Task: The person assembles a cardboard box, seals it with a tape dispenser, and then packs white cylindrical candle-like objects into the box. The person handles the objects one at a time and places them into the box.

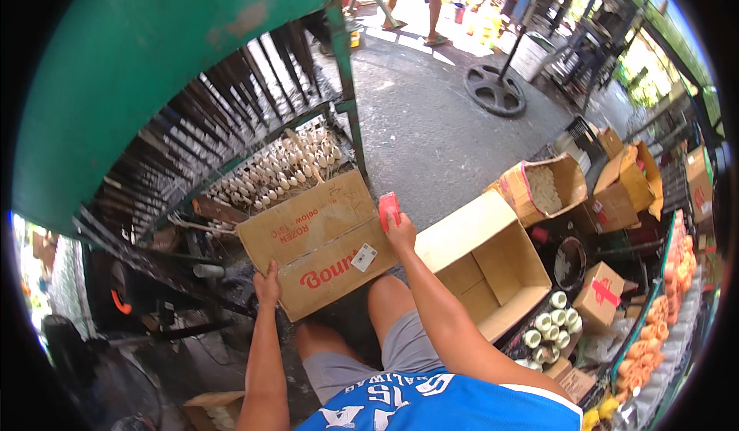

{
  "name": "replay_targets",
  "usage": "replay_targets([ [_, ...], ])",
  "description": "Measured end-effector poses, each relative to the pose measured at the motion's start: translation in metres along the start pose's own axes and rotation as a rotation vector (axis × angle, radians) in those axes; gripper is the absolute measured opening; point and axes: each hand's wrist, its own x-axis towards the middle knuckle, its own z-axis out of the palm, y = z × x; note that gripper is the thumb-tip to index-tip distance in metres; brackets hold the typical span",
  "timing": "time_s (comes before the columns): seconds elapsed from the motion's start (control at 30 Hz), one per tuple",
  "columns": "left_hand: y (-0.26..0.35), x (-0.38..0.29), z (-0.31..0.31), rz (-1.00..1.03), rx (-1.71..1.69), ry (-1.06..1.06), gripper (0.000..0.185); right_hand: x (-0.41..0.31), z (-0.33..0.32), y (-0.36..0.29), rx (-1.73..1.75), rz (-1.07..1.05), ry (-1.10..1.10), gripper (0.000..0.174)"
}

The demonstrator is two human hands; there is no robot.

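A printed cardboard box (323,243) is tilted in front of me above my knees, its taped flaps facing up. At its near left corner, my left hand (267,284) grips the edge, thumb on top. My right hand (400,232) is at the opposite side, fingers around a red hand-held object (389,209), possibly a tape dispenser. That hand also touches the box's side; how much it bears is hidden. A white label (364,257) with printed codes is stuck on the box. To the right, a larger open cardboard box (479,281) lies on its side, mouth towards me.
A green metal housing (144,84) with dark slats stands left, with rows of pale pieces on stems (283,165) beneath. Pale green cylinders (554,327), orange pieces (646,338) and an open carton (551,191) are at right. A wheel-shaped base (495,90) and another person's legs (436,18) are ahead.
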Motion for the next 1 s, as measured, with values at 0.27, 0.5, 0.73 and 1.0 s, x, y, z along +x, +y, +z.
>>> replay_targets([
  [0.27,0.150,0.011,0.002,0.014,0.101,-0.220,0.044,-0.093,-0.104,-0.065,0.001,0.416,0.228,0.052],
  [0.5,0.308,0.004,0.050,0.216,0.564,-0.612,0.049,-0.191,-0.229,-0.080,0.092,0.579,0.373,0.058],
  [0.73,0.380,0.029,0.103,0.425,0.325,-1.008,0.047,-0.324,-0.318,-0.136,0.209,0.612,0.707,0.057],
  [1.0,0.462,-0.017,0.167,0.689,0.391,-1.289,0.054,-0.539,-0.321,-0.271,0.180,0.706,0.983,0.058],
])
